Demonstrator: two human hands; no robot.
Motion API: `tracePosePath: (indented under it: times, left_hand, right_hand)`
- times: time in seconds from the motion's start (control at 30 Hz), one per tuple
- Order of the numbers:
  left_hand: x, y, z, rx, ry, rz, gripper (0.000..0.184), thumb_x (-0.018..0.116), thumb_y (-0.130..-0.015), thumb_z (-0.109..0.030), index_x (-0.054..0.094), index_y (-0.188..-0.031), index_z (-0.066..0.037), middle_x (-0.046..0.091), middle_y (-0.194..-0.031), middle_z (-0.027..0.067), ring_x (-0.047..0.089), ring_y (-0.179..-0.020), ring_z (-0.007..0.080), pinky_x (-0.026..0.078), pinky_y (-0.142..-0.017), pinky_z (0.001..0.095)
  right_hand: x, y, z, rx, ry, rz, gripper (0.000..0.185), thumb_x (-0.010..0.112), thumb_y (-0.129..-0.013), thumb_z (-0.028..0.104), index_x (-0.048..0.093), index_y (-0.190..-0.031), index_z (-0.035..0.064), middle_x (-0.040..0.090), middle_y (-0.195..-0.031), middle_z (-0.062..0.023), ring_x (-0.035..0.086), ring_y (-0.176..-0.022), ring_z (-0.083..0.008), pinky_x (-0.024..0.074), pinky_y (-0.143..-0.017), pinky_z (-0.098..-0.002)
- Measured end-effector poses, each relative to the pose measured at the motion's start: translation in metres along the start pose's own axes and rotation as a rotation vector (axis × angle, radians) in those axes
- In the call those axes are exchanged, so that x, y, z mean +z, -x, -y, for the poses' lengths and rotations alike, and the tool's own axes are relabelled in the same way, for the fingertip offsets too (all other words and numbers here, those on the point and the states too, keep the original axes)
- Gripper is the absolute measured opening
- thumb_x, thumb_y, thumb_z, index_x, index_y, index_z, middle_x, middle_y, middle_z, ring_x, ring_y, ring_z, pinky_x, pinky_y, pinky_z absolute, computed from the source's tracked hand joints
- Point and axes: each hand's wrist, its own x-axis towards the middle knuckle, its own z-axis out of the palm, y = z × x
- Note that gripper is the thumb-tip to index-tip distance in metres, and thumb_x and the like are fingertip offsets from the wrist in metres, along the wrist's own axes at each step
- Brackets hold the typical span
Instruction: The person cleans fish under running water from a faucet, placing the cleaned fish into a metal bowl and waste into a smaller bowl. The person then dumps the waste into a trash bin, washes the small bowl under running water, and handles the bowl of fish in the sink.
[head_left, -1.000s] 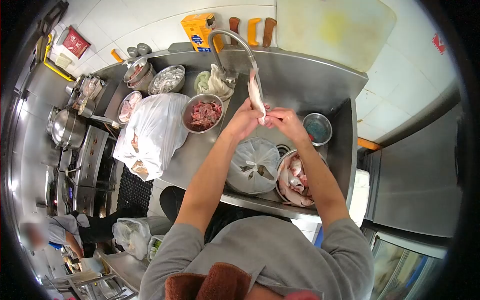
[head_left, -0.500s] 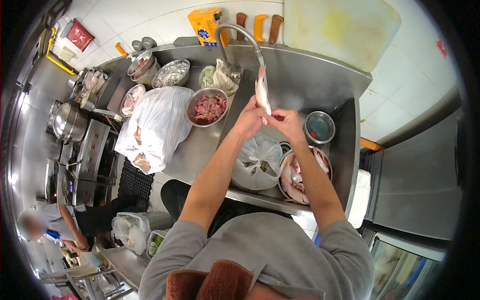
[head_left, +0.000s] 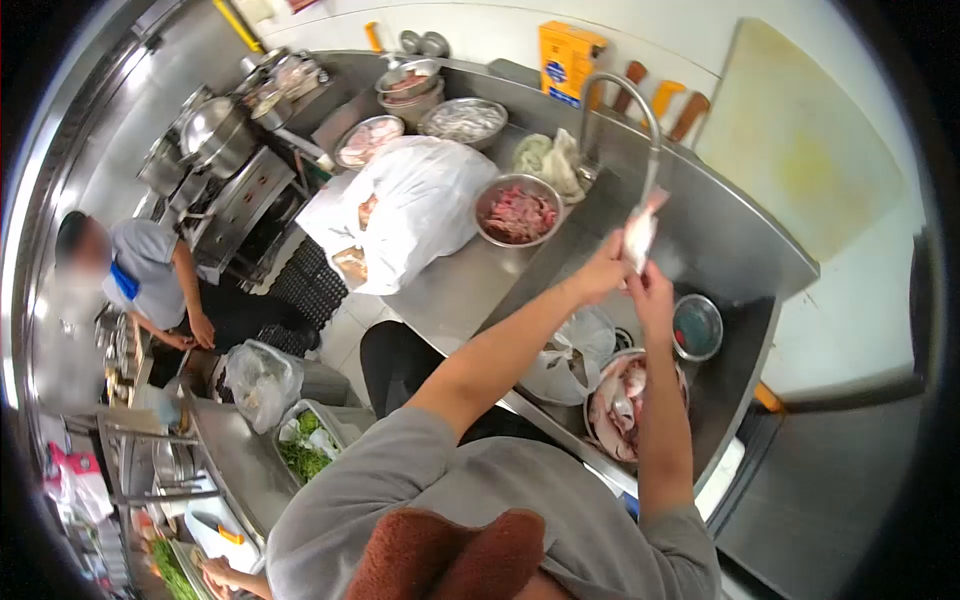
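A pale fish (head_left: pixel 640 236) is held under the curved faucet (head_left: pixel 652 140), above the metal sink. My left hand (head_left: pixel 603 268) grips it from the left side. At its lower end, my right hand (head_left: pixel 652 292) is closed on it too. Below my hands, a bowl of pinkish fish (head_left: pixel 618 405) stands in the sink, partly behind my right forearm. Left of that bowl lies a clear plastic bag (head_left: pixel 570 362) with dark contents. A small metal bowl (head_left: pixel 697 328) with something teal and red inside sits to the right.
Left of the sink are a bowl of red meat (head_left: pixel 517 211), a large white bag (head_left: pixel 425 200) and a bowl of silvery pieces (head_left: pixel 463 121). An orange box (head_left: pixel 568 62) and knives stand behind the faucet. Another person (head_left: pixel 150 265) is at the far left.
The view has swung, so the sink and faucet sit further right and more of the kitchen shows at left. Both hands still hold the fish under the faucet.
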Motion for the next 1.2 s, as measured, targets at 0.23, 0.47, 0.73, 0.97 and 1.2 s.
tracePosePath:
  times: [0.23,0.47,0.73,0.97,1.2]
  left_hand:
    - [-0.009,0.000,-0.009,0.027,0.056,-0.033,0.053,0.049,-0.072,0.008,0.040,-0.122,-0.007,0.051,-0.101,0.0059,0.053,-0.090,0.0166,0.045,-0.074,0.0286]
    - [-0.010,0.000,-0.020,0.000,0.140,-0.019,0.058,0.046,-0.073,0.009,0.038,-0.127,-0.008,0.050,-0.108,0.0049,0.051,-0.097,0.0158,0.043,-0.082,0.0290]
    - [-0.018,-0.006,-0.007,0.043,0.166,0.022,0.055,0.046,-0.074,0.011,0.039,-0.126,-0.006,0.053,-0.113,0.0068,0.053,-0.103,0.0177,0.044,-0.088,0.0318]
    - [-0.015,-0.002,-0.001,0.118,0.059,0.021,0.042,0.052,-0.079,0.006,0.045,-0.118,-0.003,0.054,-0.109,0.0051,0.055,-0.099,0.0150,0.045,-0.086,0.0291]
    - [-0.023,0.002,0.003,-0.016,0.085,0.006,0.041,0.061,-0.081,0.002,0.045,-0.119,0.000,0.058,-0.109,0.0084,0.057,-0.100,0.0180,0.046,-0.089,0.0313]
  right_hand:
    - [0.004,-0.006,0.032,-0.137,0.167,-0.095,0.018,0.061,-0.081,0.010,0.057,-0.094,-0.0021,0.057,-0.081,-0.0174,0.057,-0.068,-0.0338,0.0459,-0.062,-0.0392]
    - [0.006,-0.012,0.035,-0.169,0.023,-0.097,0.023,0.061,-0.081,0.012,0.057,-0.099,-0.0018,0.052,-0.098,-0.0185,0.055,-0.085,-0.0356,0.0448,-0.071,-0.0409]
    - [0.007,-0.024,0.027,-0.301,0.269,-0.192,0.019,0.061,-0.080,0.008,0.057,-0.094,-0.0037,0.052,-0.094,-0.0200,0.055,-0.082,-0.0379,0.0453,-0.073,-0.0426]
    - [-0.008,-0.026,0.016,-0.289,0.135,-0.026,0.017,0.063,-0.078,0.007,0.055,-0.090,-0.0035,0.052,-0.093,-0.0174,0.056,-0.078,-0.0341,0.0466,-0.068,-0.0394]
    - [-0.021,-0.028,0.021,-0.284,0.096,-0.037,0.014,0.063,-0.077,0.006,0.056,-0.087,-0.0010,0.055,-0.083,-0.0152,0.057,-0.072,-0.0317,0.0456,-0.062,-0.0386]
